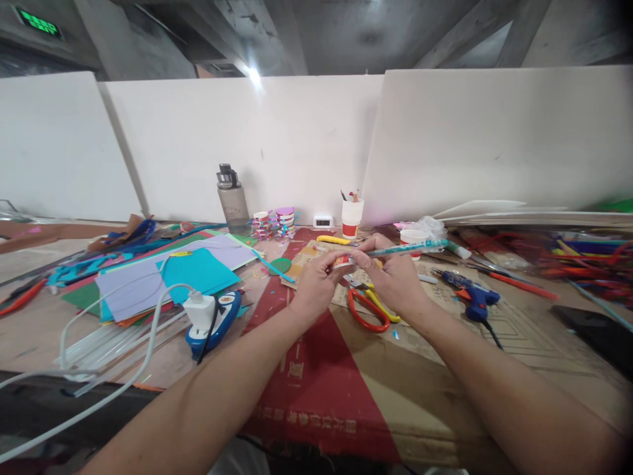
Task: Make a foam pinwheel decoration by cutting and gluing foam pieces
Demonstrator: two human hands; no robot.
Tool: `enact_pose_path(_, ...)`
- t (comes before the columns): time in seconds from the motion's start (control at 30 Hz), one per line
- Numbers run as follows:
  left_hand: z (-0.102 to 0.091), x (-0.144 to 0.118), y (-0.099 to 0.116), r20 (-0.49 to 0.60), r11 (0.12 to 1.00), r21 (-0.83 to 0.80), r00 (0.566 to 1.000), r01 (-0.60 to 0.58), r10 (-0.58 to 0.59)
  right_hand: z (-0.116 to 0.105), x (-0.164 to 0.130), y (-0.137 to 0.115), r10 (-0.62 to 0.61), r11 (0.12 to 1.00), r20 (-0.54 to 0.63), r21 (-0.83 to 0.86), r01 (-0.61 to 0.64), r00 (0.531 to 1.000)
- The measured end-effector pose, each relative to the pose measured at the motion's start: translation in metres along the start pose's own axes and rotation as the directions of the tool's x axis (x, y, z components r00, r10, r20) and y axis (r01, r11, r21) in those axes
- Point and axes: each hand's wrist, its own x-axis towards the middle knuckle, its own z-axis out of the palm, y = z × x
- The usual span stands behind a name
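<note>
Above the middle of the cardboard-covered worktable (445, 396), both hands meet over a small white and red roll of tape (342, 262). The left hand (316, 285) has its thumb and fingers closed on the left side of the roll. The right hand (393, 278) pinches the roll's right side with its fingertips nearly shut, and also carries a long teal glitter stick (410, 249) that slants out to the right across its fingers. How far the roll is enclosed on its far side cannot be told.

Just below the right hand lies one pair of scissors with red and yellow handles (368, 310). One blue hot-glue gun (469, 295) lies to the right of them. One yellow utility knife (333, 240) rests beyond the hands, near one white paper cup with a red band (352, 219) holding tools. One grey water bottle (232, 198) stands at the white partition. A stack of coloured paper sheets (163, 280) lies to the left, beside one white plug adapter (200, 313) on a blue and white device.
</note>
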Motion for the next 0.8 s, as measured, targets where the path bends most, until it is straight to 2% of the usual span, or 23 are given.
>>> enact_pose_path(0.43,0.0014,-0.0013,0.0027,-0.007,0.999,-0.033,1.0,0.029,-0.03,-0.0019,0.0006,-0.0033,-0.008,0.998,0.025,-0.054,0.01,1.0)
enact_pose_path(0.63,0.0015,-0.0005,0.0018,-0.002,0.993,-0.094,0.997,0.078,-0.078,-0.0057,0.0014,-0.0049,-0.02,0.998,0.045,-0.053,0.022,0.999)
enact_pose_path(0.7,0.0018,0.0004,0.0015,-0.013,0.98,-0.161,0.993,0.117,-0.12,-0.0065,0.0016,-0.0063,-0.002,1.0,0.009,-0.011,0.002,1.0)
enact_pose_path(0.8,0.0007,0.0028,0.0,-0.03,0.926,-0.326,0.977,0.189,-0.21,-0.0062,0.0029,-0.0073,0.037,0.996,-0.116,0.088,-0.027,0.993)
